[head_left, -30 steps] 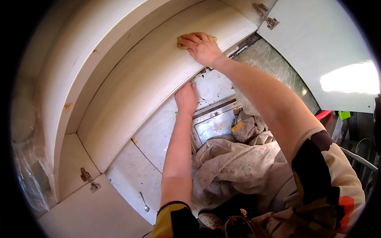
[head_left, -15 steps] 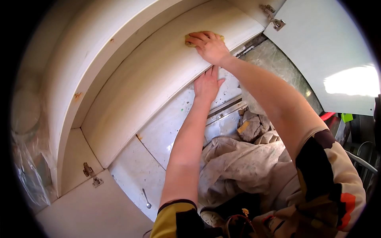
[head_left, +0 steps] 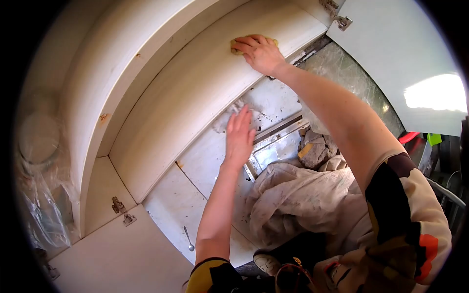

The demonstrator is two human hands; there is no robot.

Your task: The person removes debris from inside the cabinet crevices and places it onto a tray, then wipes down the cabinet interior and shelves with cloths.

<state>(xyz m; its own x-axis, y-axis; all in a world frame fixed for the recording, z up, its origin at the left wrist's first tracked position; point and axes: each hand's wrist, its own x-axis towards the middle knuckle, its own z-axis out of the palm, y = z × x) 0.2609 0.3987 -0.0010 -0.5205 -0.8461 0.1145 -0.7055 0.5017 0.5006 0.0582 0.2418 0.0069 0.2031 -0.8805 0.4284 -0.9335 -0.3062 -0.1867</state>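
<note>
My right hand [head_left: 264,54] presses a yellowish sponge [head_left: 239,46] flat on the pale board [head_left: 195,83] inside the cabinet, fingers closed over it. Below the board's edge, my left hand [head_left: 239,139] hovers over or rests on the white tiled surface [head_left: 195,171], its fingers apart and holding nothing. Grey smears and dark specks of dirt lie by its fingertips. A small metal spoon [head_left: 189,239] sits on the tiles near my left forearm.
Open cabinet doors [head_left: 117,249] stand at lower left and at right, with metal hinges [head_left: 343,22]. A crumpled, stained cloth [head_left: 298,200] and a grey-yellow bundle [head_left: 315,150] lie near my body. Clear plastic wrapping [head_left: 44,205] hangs at far left.
My left hand has left the board's edge and moved down and left over the tiles. The sponge and right hand have hardly moved; the whole view has shifted slightly.
</note>
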